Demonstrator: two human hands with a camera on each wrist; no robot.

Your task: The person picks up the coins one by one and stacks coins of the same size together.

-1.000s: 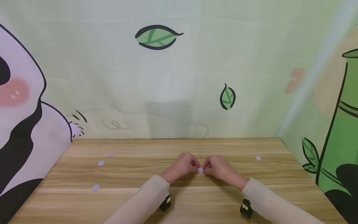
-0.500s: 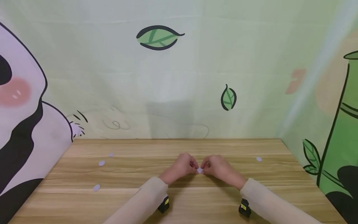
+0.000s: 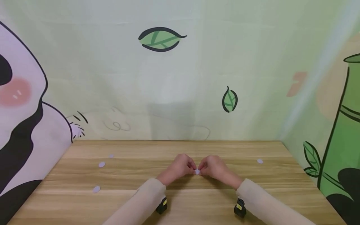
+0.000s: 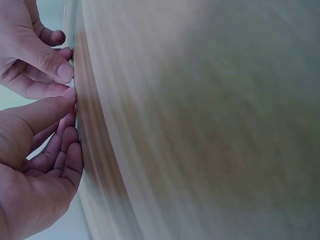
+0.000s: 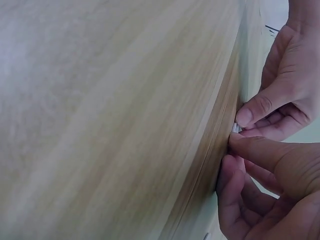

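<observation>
Near the middle of the wooden table, my left hand point(image 3: 180, 165) and right hand point(image 3: 215, 167) meet fingertip to fingertip. Between them is a small white disc point(image 3: 197, 172), pinched from its left and right sides. In the left wrist view the left hand point(image 4: 42, 165) is the nearer one, thumb against the fingers, and only a thin white sliver of the disc shows. The right wrist view has the right hand point(image 5: 275, 180) nearer, with the white disc point(image 5: 236, 128) mostly covered by the thumbs. Both hands are low over the tabletop.
Toward the table's left lie three pale discs: a front one point(image 3: 96, 189), a middle one point(image 3: 102, 164) and a far one point(image 3: 111, 156). Another pale disc point(image 3: 260, 161) lies at the right. Behind the wooden table point(image 3: 197, 206) hangs a printed backdrop point(image 3: 180, 72).
Both hands have shifted slightly to the left in the head view, with the disc still pinched between them. The loose discs stay where they lay.
</observation>
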